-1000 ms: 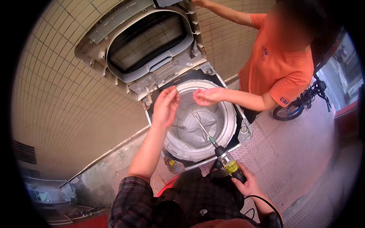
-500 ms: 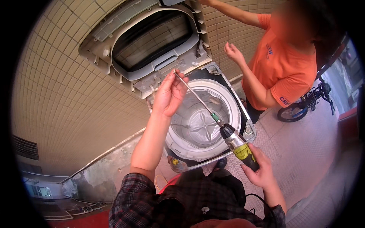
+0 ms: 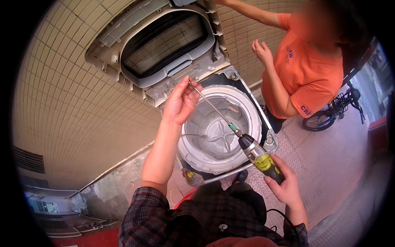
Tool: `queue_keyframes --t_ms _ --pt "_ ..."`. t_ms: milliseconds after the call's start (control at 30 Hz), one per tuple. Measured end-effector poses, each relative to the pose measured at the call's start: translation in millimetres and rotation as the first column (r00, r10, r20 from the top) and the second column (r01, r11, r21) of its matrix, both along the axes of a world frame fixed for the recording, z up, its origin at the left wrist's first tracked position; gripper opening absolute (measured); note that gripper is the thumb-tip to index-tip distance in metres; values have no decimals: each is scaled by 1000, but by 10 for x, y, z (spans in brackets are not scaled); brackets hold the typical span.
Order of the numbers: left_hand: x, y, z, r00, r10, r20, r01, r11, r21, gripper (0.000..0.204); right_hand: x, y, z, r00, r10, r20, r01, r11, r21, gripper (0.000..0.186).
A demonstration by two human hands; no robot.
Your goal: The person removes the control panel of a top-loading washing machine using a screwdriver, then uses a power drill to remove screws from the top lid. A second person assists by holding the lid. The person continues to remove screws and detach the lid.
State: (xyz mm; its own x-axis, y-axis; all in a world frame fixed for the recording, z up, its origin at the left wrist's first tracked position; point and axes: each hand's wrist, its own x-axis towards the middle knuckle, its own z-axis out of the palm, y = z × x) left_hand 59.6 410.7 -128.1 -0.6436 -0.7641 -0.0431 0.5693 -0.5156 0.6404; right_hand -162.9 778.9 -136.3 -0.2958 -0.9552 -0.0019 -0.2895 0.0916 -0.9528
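Note:
My right hand (image 3: 286,183) is wrapped round the grip of a yellow-and-black power drill (image 3: 263,162). From the drill's chuck a long, thin metal driver bit (image 3: 212,106) with a green collar (image 3: 233,126) points up and left. My left hand (image 3: 181,101) closes its fingers at the far tip of that bit; whether a screw is there is too small to see. Below both hands stands a top-loading washing machine with its round drum (image 3: 218,131) exposed. The machine's top cover (image 3: 153,80), with a dark window, is tilted up against the wall behind.
At the right a co-worker in an orange shirt (image 3: 308,70) holds one arm out to the raised cover and the other hand (image 3: 262,52) bent in front. Behind that person stands a bicycle (image 3: 325,117). A tiled wall (image 3: 82,107) runs along the left side.
The co-worker's near hand has moved slightly right, away from the cover. My left hand has dropped a little to the left, and the drill has shifted slightly; my grips look the same.

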Motion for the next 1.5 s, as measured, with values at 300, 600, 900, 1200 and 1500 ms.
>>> queue_keyframes --t_ms 300,600,900,1200,1500 --pt "-51 -91 151 990 -14 139 12 1000 14 19 -49 3 116 799 -90 595 16 991 129 63" --pt "-580 -375 616 995 82 -56 -80 996 35 16 103 -543 -22 323 31 946 783 553 -286 64" --pt "-972 -1609 1205 985 -31 -171 14 995 -102 26 -61 -1540 368 968 -100 230 250 456 -854 69" --pt "-1231 -2191 1639 984 -68 -167 36 981 -190 27 -235 -2454 778 981 -182 63 141 460 -877 60" --pt "-1418 -2684 1865 976 -106 -191 45 953 -301 30 -422 -2988 963 966 -33 256 250 369 -895 62"
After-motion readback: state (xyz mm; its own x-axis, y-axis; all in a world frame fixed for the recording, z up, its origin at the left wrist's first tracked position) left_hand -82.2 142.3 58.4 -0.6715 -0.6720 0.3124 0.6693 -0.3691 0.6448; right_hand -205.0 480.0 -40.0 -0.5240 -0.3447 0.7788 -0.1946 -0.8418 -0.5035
